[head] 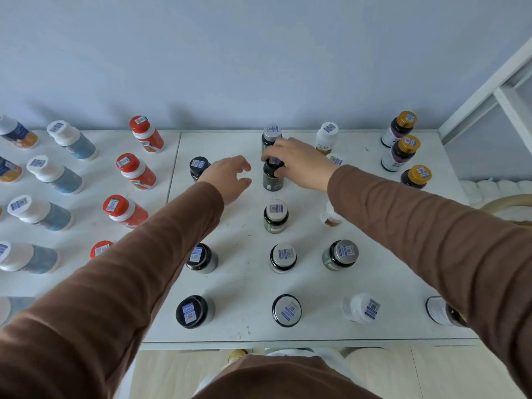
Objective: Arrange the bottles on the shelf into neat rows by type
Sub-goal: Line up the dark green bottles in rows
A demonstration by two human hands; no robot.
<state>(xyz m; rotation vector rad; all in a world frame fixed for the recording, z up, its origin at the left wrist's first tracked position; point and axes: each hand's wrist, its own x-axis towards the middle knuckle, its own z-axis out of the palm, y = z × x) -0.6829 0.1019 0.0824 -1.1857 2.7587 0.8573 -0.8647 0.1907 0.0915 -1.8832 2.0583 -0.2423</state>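
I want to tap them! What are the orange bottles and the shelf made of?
The orange bottles look like smooth plastic: solid colour, soft shine, moulded caps. The shelf looks like white-painted board, matt and scuffed; whether wood or metal lies underneath, I cannot tell.

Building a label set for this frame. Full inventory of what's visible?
red bottles: four, red-orange, one column left of the seam
white-capped bottles: at least four, blue-grey labels, far left
gold-capped bottles: three, dark, back right
dark bottle: one, mid column, gripped at the cap
silver-lidded bottles: several, dark, same column
black-lidded bottles: several, column left of it
white bottles: several, right of centre
shelf: white
left hand: holds nothing, fingers loosely curled
right hand: grips dark bottle
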